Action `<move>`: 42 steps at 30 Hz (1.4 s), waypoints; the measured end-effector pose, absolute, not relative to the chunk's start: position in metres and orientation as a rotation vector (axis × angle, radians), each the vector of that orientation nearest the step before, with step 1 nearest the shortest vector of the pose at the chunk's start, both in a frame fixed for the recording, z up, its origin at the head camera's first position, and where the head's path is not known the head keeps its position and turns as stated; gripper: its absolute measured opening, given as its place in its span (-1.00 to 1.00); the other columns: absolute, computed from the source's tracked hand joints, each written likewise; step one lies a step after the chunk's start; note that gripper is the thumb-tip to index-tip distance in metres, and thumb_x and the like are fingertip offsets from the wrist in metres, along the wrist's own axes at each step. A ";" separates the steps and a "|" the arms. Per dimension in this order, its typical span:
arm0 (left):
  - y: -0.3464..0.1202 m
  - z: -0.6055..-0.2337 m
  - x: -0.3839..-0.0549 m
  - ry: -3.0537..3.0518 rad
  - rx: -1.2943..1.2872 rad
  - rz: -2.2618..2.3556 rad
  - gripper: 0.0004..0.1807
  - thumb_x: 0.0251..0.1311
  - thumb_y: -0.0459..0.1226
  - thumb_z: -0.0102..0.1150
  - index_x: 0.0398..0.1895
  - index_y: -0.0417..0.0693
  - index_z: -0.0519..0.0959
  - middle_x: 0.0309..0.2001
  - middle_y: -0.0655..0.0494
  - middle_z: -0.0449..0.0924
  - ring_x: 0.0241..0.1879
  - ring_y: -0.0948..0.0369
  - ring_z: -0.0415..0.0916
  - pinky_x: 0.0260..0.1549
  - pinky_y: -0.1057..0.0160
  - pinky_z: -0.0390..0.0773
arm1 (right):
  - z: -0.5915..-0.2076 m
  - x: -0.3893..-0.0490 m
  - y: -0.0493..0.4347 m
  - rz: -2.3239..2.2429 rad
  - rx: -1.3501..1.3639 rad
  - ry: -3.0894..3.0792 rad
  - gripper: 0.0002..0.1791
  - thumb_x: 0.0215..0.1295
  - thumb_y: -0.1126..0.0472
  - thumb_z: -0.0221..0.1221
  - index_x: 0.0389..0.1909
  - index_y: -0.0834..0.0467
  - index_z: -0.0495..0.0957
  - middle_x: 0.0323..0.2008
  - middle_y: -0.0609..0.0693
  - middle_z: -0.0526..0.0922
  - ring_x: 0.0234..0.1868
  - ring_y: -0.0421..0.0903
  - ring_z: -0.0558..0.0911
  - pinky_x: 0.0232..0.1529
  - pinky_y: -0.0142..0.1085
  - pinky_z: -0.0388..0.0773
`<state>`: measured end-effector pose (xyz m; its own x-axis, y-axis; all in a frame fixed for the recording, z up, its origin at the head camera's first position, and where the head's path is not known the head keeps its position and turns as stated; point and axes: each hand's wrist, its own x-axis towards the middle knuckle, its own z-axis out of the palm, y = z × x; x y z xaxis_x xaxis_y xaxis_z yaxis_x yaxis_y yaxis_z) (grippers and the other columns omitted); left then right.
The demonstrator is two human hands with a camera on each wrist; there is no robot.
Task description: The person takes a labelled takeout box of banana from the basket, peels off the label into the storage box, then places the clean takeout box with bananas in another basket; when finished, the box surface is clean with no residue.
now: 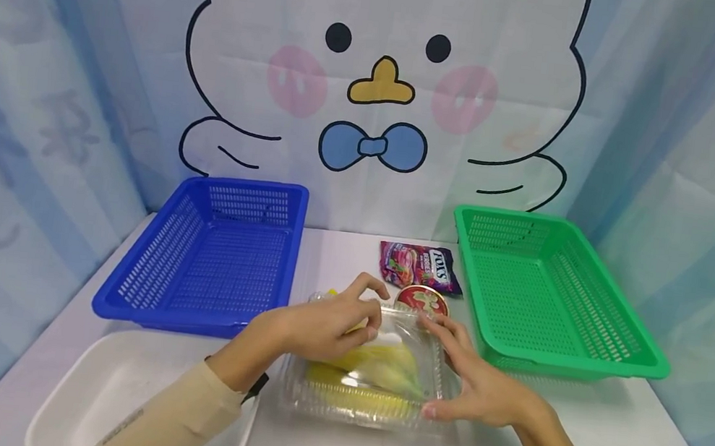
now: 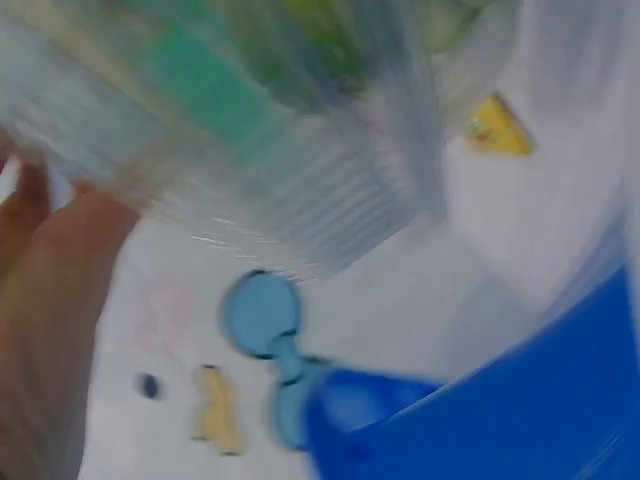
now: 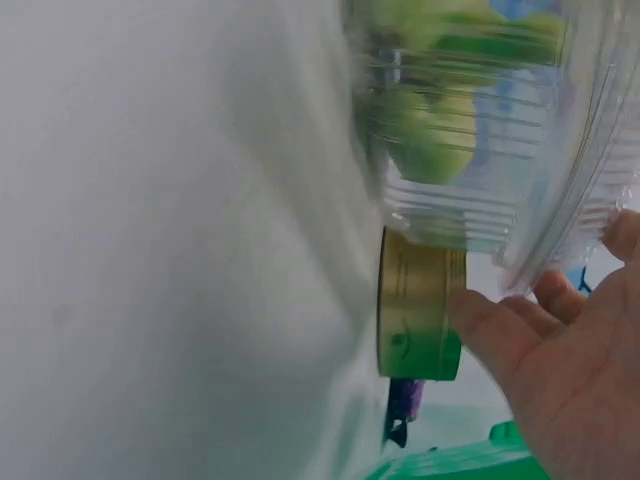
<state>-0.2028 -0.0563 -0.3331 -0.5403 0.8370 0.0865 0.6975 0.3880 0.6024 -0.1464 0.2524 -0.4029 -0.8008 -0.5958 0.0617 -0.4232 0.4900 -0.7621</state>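
A clear plastic clamshell container (image 1: pixel 350 417) with yellow-green fruit (image 1: pixel 381 367) inside, banana-like in shape, lies in front of me with its lid down. My left hand (image 1: pixel 329 329) is over the left part of the lid, fingers loosely bent and nothing visible between them. At the container's right side, my right hand (image 1: pixel 486 393) grips the edge, thumb at the front corner and fingertips near the back one. The right wrist view shows the fingers by the ridged rim, beside a gold-sided tin (image 3: pixel 420 305). Motion blurs the left wrist view.
Behind the container lie the tin's red lid (image 1: pixel 421 299) and a purple candy bag (image 1: pixel 421 267). A blue basket (image 1: pixel 190 323) stands at left, a green basket (image 1: pixel 578 364) at right. A white tub (image 1: pixel 76 375) sits front left, under my left forearm. A small yellow item (image 2: pixel 500 128) lies beyond the container.
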 end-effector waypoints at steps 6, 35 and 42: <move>-0.083 -0.320 -0.203 2.452 1.217 1.054 -0.87 0.63 -0.17 -0.12 -0.14 0.07 0.41 0.45 0.08 0.06 -0.26 0.17 0.48 -0.10 0.14 0.54 | -0.402 -0.145 0.254 -1.156 -0.888 2.571 0.31 0.06 0.01 0.50 0.68 -0.08 -0.19 0.59 0.21 -0.21 0.51 0.35 0.05 0.24 0.44 0.32; -0.192 -0.300 -0.146 2.789 0.975 0.866 -0.77 0.59 -0.02 -0.05 -0.01 0.23 0.62 0.17 0.12 0.22 0.05 0.13 0.43 -0.07 0.18 0.62 | -0.399 -0.148 0.250 -1.118 -0.918 2.521 0.29 0.16 0.03 0.45 0.68 -0.01 -0.28 0.57 0.28 -0.30 0.52 0.41 -0.04 0.21 0.51 0.28; -0.218 -0.299 -0.132 2.822 0.890 0.849 -0.80 0.58 -0.05 -0.01 -0.03 0.24 0.63 0.15 0.11 0.23 -0.04 0.15 0.46 -0.14 0.21 0.63 | -0.397 -0.146 0.249 -1.111 -0.893 2.520 0.27 0.18 0.03 0.45 0.68 0.01 -0.27 0.57 0.30 -0.30 0.53 0.39 -0.06 0.23 0.49 0.28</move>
